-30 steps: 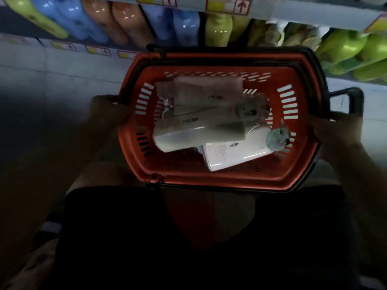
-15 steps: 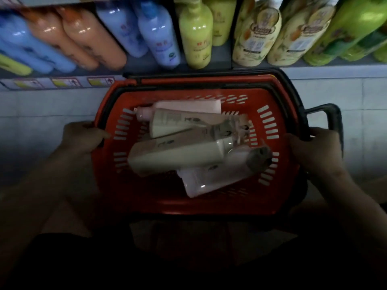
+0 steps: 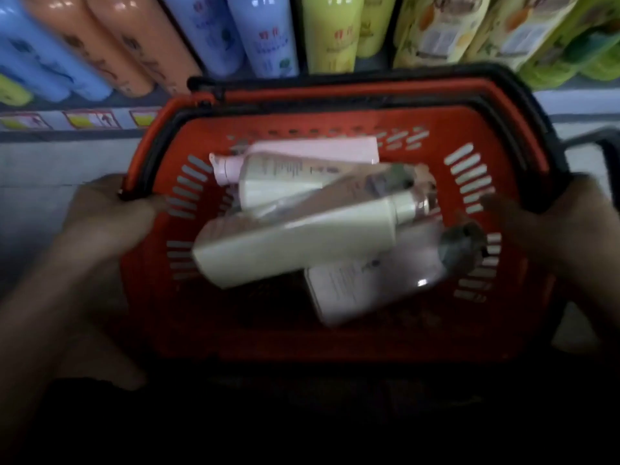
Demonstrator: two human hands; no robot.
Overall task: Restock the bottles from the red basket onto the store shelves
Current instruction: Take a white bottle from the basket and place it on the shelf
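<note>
Each hand keeps its grip on the red basket: the left hand curls over the rim at the basket's left end, and the right hand clasps its right end, thumb blurred inside the wall. Against half a second ago the basket sits nearer the camera and fills more of the view, while the shelf beyond its far rim has drawn closer. The load has slid a little. Inside the basket lie about four pale bottles in a loose pile: a cream bottle on top, a pink-capped bottle behind it, a pink box-like bottle at the far wall, and a labelled bottle nearest. Beyond the basket stand roughly ten shelf bottles; blur prevents an exact count.
</note>
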